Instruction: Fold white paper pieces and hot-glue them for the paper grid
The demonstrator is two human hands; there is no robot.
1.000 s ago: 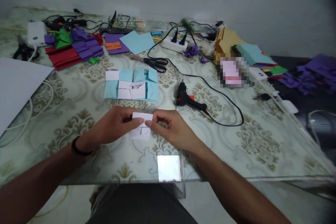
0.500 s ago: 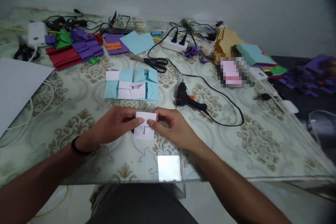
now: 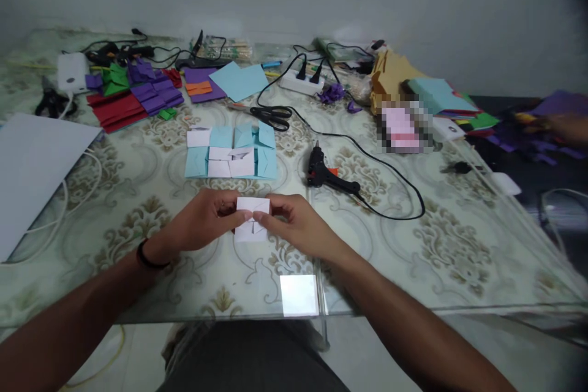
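Observation:
A small folded white paper square (image 3: 252,234) is held up between my two hands, just above the patterned tabletop. My left hand (image 3: 215,219) pinches its left side, thumb pressed on the front face. From the other side my right hand (image 3: 290,220) grips it the same way, and the two thumb tips nearly meet at the middle. The fingers behind the paper are hidden. Beyond my hands lie light blue (image 3: 196,162) and white folded paper pieces (image 3: 231,162), set close together in a block.
A black glue gun (image 3: 328,174) rests right of the papers, its cord looping around. Behind are black-handled scissors (image 3: 272,116), a white power strip (image 3: 301,81), and purple folded papers (image 3: 156,95). A grey-white panel (image 3: 41,177) lies left. Another person's hand (image 3: 567,128) is at far right.
My thumbs have come closer together on the white paper. Another person's hand has appeared at the far right, over the purple paper. The view has shifted slightly.

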